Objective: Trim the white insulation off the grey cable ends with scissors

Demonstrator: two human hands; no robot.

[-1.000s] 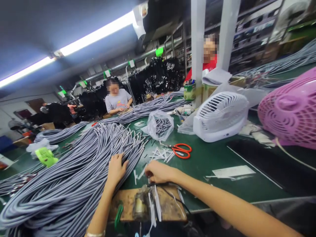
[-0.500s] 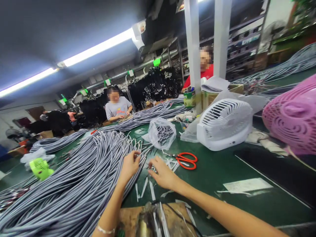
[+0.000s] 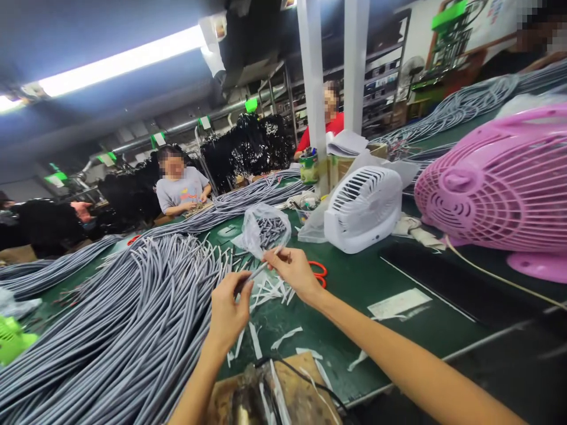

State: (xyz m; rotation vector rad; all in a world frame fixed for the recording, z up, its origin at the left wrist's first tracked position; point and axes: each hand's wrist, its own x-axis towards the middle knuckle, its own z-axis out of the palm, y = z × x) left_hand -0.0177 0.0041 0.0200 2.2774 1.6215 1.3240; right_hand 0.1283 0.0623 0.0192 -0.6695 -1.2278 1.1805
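Observation:
A grey cable (image 3: pixel 260 271) runs between my two hands over the green table. My left hand (image 3: pixel 230 307) is closed around it, thumb on top. The fingers of my right hand (image 3: pixel 296 273) pinch the cable's far end. Left of my hands lies a large bundle of grey cables (image 3: pixel 146 301), their pale ends fanned toward the back. Below and between my hands, white strips (image 3: pixel 271 290) are scattered on the table. Behind my right hand, scissors with red handles (image 3: pixel 321 274) are partly hidden. A clear plastic bag (image 3: pixel 250 227) of short grey pieces stands just beyond.
A wooden board (image 3: pixel 305 378) with a dark metal device sits at the near edge. To the right stand a white fan (image 3: pixel 363 206) and a large pink fan (image 3: pixel 491 183). A black mat (image 3: pixel 434 289) lies there. Co-workers sit across the table.
My hands were apart with fingers curled near the cable ends; now both hold one grey cable. The view has swung to the right.

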